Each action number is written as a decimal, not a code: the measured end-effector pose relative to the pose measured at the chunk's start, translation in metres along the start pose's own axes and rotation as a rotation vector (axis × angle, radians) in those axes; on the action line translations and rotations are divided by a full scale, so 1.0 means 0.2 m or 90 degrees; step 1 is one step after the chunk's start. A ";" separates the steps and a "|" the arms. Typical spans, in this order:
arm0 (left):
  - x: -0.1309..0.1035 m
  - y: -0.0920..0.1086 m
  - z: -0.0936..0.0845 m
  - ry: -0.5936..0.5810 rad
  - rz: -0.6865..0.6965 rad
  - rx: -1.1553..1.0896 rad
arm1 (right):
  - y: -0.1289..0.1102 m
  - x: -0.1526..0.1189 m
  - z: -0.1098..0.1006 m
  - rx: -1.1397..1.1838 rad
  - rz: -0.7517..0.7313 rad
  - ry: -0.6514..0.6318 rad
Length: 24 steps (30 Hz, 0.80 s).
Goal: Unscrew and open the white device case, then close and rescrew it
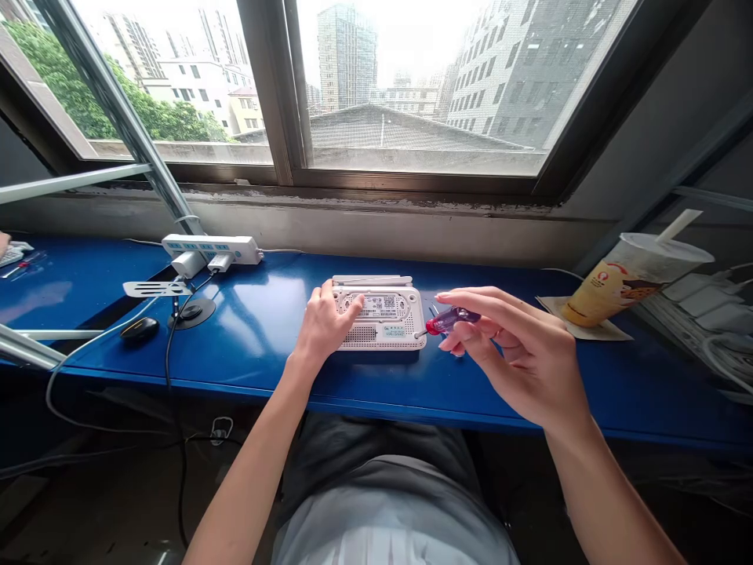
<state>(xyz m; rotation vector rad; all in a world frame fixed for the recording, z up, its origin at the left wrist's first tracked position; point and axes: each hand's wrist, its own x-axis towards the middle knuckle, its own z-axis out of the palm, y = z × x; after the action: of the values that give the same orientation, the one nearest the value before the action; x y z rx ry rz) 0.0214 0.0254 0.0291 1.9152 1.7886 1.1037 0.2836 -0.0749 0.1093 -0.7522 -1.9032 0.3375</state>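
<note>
White router lies upside down w/ label side up, approx. center of the blue table, its folded antenna along the 12 o'clock edge. Left hand rests on the router's 9 o'clock end, fingers spread loosely over the vented casing, pressing down, not wrapped round anything. Right hand sits at 3 o'clock of the router, fingers pinched closed on a small screwdriver w/ translucent red-purple handle; its tip touches the router's corner at approx. 4 o'clock. Something small and blue lies on the table under that hand, too hidden to tell what.

At 10 o'clock from the router: white power strip w/ two plugs in, near the window wall. At 9 o'clock, well apart: black mouse and a round black stand base. At 3 o'clock, beyond the right hand: lidded drink cup w/ straw, tilted in this view, on a paper napkin.
</note>
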 end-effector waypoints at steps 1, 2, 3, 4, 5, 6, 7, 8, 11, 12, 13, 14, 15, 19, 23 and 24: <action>0.00 0.00 0.00 0.000 0.000 0.001 | 0.00 0.00 -0.01 0.005 -0.003 -0.005; 0.00 0.00 0.00 0.000 0.001 0.001 | 0.00 0.00 -0.01 0.007 -0.006 -0.009; 0.00 0.00 0.00 0.001 0.002 0.000 | 0.00 -0.01 -0.02 0.005 -0.007 -0.009; 0.00 0.00 0.00 0.000 0.003 -0.002 | 0.00 -0.01 -0.02 0.000 -0.008 -0.010; 0.00 0.00 0.00 -0.001 0.005 -0.003 | -0.01 -0.01 -0.02 -0.007 -0.011 -0.011; 0.00 0.00 0.00 -0.001 0.007 -0.003 | -0.01 -0.01 -0.02 -0.013 -0.012 -0.010; 0.00 0.00 0.00 -0.002 0.008 -0.002 | -0.01 -0.01 -0.01 -0.018 -0.009 -0.006; 0.00 0.00 0.00 -0.003 0.010 -0.001 | -0.02 -0.01 0.00 -0.022 -0.006 0.002; 0.01 -0.01 0.00 0.000 0.010 -0.001 | -0.02 -0.01 0.05 -0.058 -0.003 0.056; 0.01 -0.01 0.00 0.002 0.009 -0.001 | -0.02 -0.01 0.06 -0.082 -0.009 0.077; 0.01 -0.01 0.00 0.004 0.008 -0.001 | -0.02 -0.01 0.08 -0.106 -0.016 0.096; 0.01 -0.02 0.00 0.005 0.007 0.001 | -0.02 -0.01 0.09 -0.128 -0.020 0.109; 0.01 -0.02 0.01 0.005 0.006 0.004 | -0.02 -0.02 0.10 -0.145 -0.020 0.119; 0.01 -0.02 0.01 0.000 0.005 0.012 | -0.04 -0.02 0.12 -0.167 -0.016 0.133; 0.01 -0.02 0.00 -0.002 -0.001 0.006 | -0.04 -0.02 0.13 -0.182 0.016 0.142; 0.01 -0.02 0.00 0.000 -0.003 0.004 | -0.03 -0.02 0.13 -0.182 0.028 0.148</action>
<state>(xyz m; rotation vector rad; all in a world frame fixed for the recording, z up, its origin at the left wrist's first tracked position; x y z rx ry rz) 0.0195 0.0277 0.0271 1.9144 1.7970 1.0973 0.2593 -0.0798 0.0985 -0.9801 -1.7336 0.0009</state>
